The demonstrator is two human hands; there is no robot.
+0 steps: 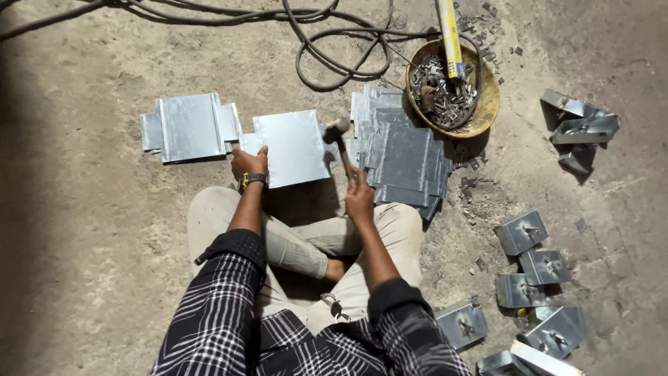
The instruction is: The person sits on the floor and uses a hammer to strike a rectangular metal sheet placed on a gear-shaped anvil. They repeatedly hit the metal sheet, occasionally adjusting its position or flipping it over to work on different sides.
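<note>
Head view, only one: person sits cross-legged on a dirt floor (90, 230). Left hand (249, 164) is closed down on the near-left edge of a flat sheet-metal plate (292, 147) lying just ahead of the knees, pinning it to the ground. Right hand (360, 198) is wrapped tight round the handle of a hammer (339, 136), head sitting over the plate's right edge. Plate looks like thin galvanised sheet: light, stiff enough flat but likely to flex, smooth and slippery, cut edges probably sharp, so best held flat by palm on the face or pinched at a folded edge. Left of it, a similar finished panel (188, 127) with side flanges. Right of it, touching, a stack of blanks (400, 157). Behind the stack, a round yellowish bowl (452, 87) full of small metal fittings, with a long yellow-and-blue pack (450, 35) standing in it; print too small to read. Cables (334, 42) looped at top. Folded brackets (536, 278) scattered right. No signs visible.
</note>
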